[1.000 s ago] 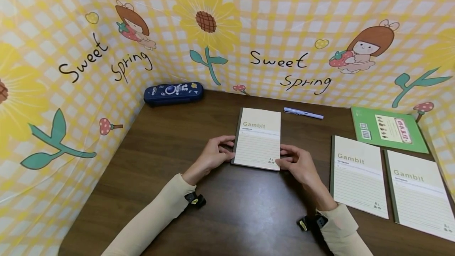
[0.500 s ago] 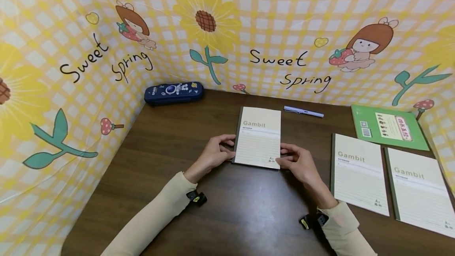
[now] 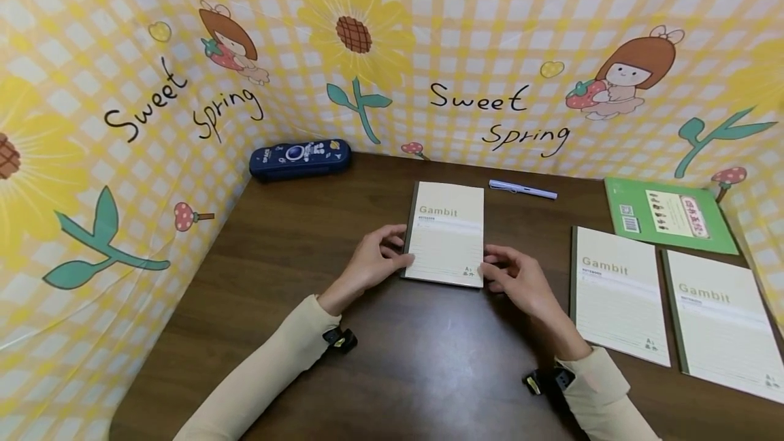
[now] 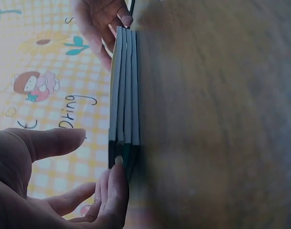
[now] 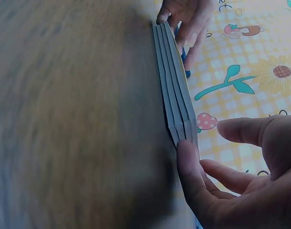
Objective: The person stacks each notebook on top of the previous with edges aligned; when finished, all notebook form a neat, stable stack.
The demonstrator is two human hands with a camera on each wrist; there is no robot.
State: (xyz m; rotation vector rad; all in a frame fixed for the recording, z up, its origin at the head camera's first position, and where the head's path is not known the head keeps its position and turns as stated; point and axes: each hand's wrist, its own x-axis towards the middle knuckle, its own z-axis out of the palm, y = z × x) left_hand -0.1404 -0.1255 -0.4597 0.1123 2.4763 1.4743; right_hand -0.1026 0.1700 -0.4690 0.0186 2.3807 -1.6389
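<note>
A stack of several cream Gambit notebooks (image 3: 445, 237) with dark spines lies on the table between the hands. In the left wrist view, fingertips of the left hand (image 3: 370, 264) touch the spine side of the stacked notebooks (image 4: 124, 90), while its thumb stands off, apart from them. The right hand (image 3: 520, 283) is at the opposite side; in the right wrist view one fingertip touches the page edges of the notebooks (image 5: 171, 81) and the thumb is raised clear. Neither hand is wrapped around the stack.
Two more Gambit notebooks (image 3: 618, 298) lie side by side on the right, in front of a green book (image 3: 633, 213). A lilac pen (image 3: 523, 190) lies behind the stack. A navy pencil case (image 3: 300, 160) sits back left. Checkered cloth (image 3: 465, 33) walls the table.
Both thumbs have lifted away from the stack's sides, the left one now appearing over the cover's edge. The right hand has shifted slightly right. The stack stays in about the same place.
</note>
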